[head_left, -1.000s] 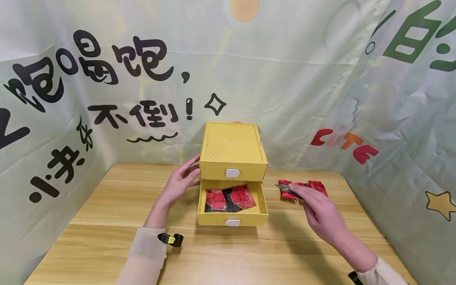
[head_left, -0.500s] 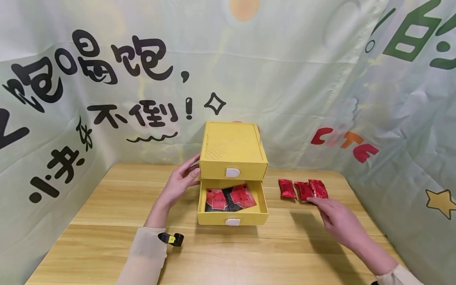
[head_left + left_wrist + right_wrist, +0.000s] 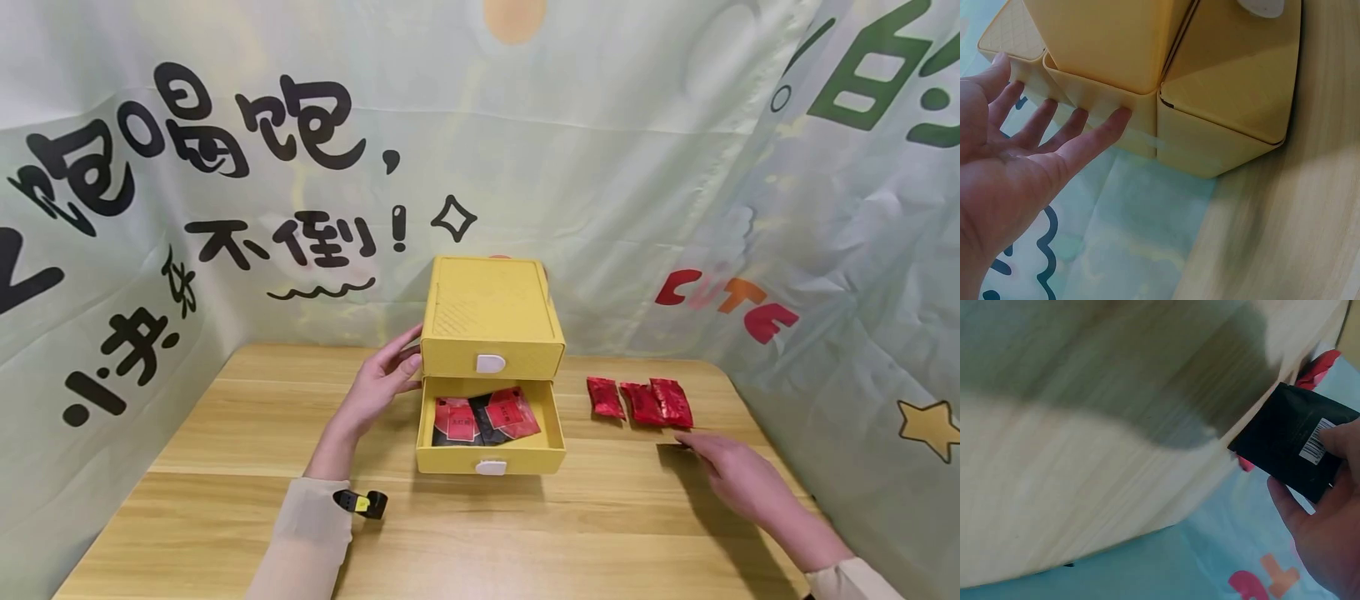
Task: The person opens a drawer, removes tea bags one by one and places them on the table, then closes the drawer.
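Observation:
A yellow two-drawer box (image 3: 491,300) stands on the table, its lower drawer (image 3: 491,461) pulled out. Two red-and-black packets (image 3: 457,423) lie in that drawer. My left hand (image 3: 375,387) is at the box's left side; in the left wrist view its fingers are spread and slightly bent along the yellow wall (image 3: 1104,94). My right hand (image 3: 738,475) pinches a flat black packet (image 3: 1291,434) with a white barcode, thumb on the barcode side. In the head view that packet is nearly edge-on, just in front of the red packets.
Three small shiny red packets (image 3: 605,398) lie in a row on the wooden table (image 3: 480,533), right of the box. Printed cloth (image 3: 600,192) hangs behind the table and along both sides.
My right hand has moved right and toward me with the packet, from in front of the leftmost red packet to past the rightmost one. The left hand and the box have stayed put.

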The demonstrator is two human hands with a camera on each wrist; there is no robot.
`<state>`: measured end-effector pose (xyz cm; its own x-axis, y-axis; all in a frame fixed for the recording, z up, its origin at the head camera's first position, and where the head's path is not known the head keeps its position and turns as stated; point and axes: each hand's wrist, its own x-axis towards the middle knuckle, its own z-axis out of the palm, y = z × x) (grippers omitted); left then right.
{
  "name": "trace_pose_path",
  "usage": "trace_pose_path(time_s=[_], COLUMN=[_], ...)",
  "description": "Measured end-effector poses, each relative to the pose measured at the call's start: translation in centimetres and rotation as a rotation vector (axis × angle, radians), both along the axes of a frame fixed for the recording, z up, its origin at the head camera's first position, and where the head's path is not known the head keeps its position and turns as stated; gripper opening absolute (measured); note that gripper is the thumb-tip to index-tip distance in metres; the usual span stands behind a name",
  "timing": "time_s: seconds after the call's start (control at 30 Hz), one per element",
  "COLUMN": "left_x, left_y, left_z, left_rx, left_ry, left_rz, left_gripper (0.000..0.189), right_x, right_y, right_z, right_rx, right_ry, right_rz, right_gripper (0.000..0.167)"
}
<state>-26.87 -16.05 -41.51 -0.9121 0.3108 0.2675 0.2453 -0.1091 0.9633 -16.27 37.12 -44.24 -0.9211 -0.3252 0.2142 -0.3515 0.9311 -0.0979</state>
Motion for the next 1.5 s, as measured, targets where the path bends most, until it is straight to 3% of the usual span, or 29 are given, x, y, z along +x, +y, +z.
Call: trace_pose_path(time_s=[0.23,0.5,0.7,1.0,1.13,1.2,1.37,1.5], left_x=[0.0,0.0,0.0,-0.1,-0.1,-0.1,0.0,0.0], left_y=[0.0,0.0,0.0,0.0,0.0,0.0,0.0,0.0], left_z=[0.0,0.0,0.0,-0.1,-0.1,-0.1,0.0,0.0], left_rx=[-0.005,-0.012,-0.008,-0.011,-0.008,-0.007,-0.006,-0.002], left_ry=[-0.006,0.007,0.006,0.004,0.004,0.003,-0.003,0.002], left_rz=[0.005,0.004,0.005,0.003,0.002,0.002,0.006,0.003], left_gripper=[0.056,0.056,0.056,0.056,0.056,0.056,0.056,0.056], right_x=[0.3,0.3,0.2,0.3,0.2,0.2,-0.1,-0.3], right_y=[1.1,1.5,1.7,0.9,-0.3,-1.2,-4.4,-6.9], right_z=[-1.1,-1.6,-1.7,-0.9,0.0,0.5,2.1,3.2], right_rx=[0.014,0.030,0.035,0.004,-0.050,-0.073,-0.140,-0.164], right_ry=[0.044,-0.079,-0.158,-0.153,-0.078,0.002,0.223,0.321], right_rz=[0.029,0.085,0.066,0.014,0.013,0.032,0.123,0.179], right_gripper=[0.040,0.052,0.059,0.063,0.057,0.054,0.059,0.062])
